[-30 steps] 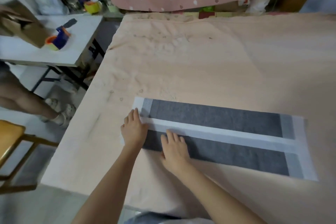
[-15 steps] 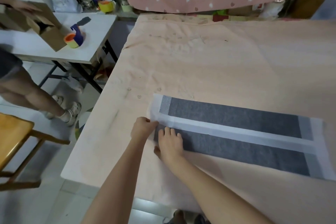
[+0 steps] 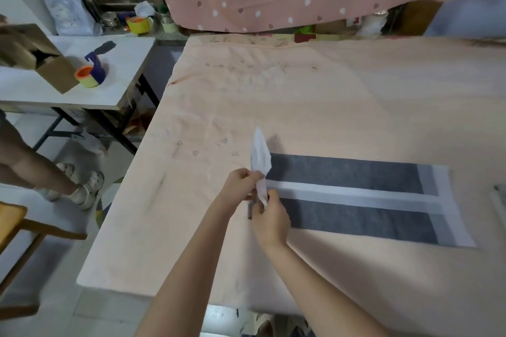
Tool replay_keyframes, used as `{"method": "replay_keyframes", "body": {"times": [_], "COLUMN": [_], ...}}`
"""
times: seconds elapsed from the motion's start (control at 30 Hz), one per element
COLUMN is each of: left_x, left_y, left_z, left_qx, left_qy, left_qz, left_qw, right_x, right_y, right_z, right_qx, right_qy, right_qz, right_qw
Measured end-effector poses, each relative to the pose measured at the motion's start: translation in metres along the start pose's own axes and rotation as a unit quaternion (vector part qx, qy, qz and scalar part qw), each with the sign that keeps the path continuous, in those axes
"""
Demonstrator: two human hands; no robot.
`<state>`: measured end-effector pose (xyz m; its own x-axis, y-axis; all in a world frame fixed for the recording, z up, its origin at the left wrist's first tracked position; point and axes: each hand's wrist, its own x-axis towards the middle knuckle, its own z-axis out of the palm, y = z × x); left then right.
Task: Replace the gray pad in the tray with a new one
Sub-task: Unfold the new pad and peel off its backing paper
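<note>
Lying lengthwise left-right, gray pad [image 3: 353,191] (left end lifted upward).

our left hand [image 3: 241,182] and right hand [image 3: 269,217] no longer press flat on the gray pad [image 3: 345,194]; now both pinch its white end [image 3: 260,161], lifted upright off the peach-covered table [image 3: 328,96].
</note>
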<state>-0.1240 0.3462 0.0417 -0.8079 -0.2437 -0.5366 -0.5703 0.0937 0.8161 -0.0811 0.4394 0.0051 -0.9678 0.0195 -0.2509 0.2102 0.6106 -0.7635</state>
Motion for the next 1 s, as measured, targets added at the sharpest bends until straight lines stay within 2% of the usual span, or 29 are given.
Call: {"method": "replay_keyframes", "body": {"times": [0.1,0.13,0.2,0.27,0.37,0.5,0.67,0.8,0.9,1.0], "left_x": [-0.002,-0.001,0.004,0.008,0.015,0.024,0.032,0.035,0.035,0.037], "left_y": [0.004,0.002,-0.007,-0.019,-0.032,-0.043,-0.052,-0.062,-0.069,-0.072], "left_z": [0.018,0.024,0.032,0.040,0.054,0.071,0.082,0.082,0.078,0.079], "left_qx": [-0.043,-0.023,0.117,0.271,0.359,0.460,0.525,0.522,0.529,0.533], "left_qy": [0.005,0.023,0.059,0.067,0.047,0.007,0.005,0.019,0.024,0.032], "left_qz": [0.031,0.053,0.120,0.214,0.315,0.317,0.332,0.317,0.314,0.318], "left_qw": [0.999,0.998,0.984,0.936,0.877,0.829,0.784,0.792,0.788,0.783], "right_x": [0.003,0.005,0.007,0.007,0.008,0.012,0.017,0.023,0.037,0.050], "right_y": [0.015,0.021,0.032,0.042,0.055,0.069,0.082,0.084,0.080,0.072], "right_z": [-0.018,-0.024,-0.034,-0.041,-0.048,-0.059,-0.072,-0.080,-0.092,-0.102], "right_qx": [0.068,0.075,0.102,0.132,0.158,0.155,0.176,0.282,0.304,0.310], "right_qy": [0.040,0.048,0.055,0.059,0.070,0.083,0.101,0.057,0.023,-0.048], "right_qz": [0.062,0.072,0.094,0.115,0.131,0.146,0.146,0.134,0.100,0.055], "right_qw": [0.995,0.993,0.989,0.983,0.976,0.973,0.968,0.948,0.947,0.948]}}
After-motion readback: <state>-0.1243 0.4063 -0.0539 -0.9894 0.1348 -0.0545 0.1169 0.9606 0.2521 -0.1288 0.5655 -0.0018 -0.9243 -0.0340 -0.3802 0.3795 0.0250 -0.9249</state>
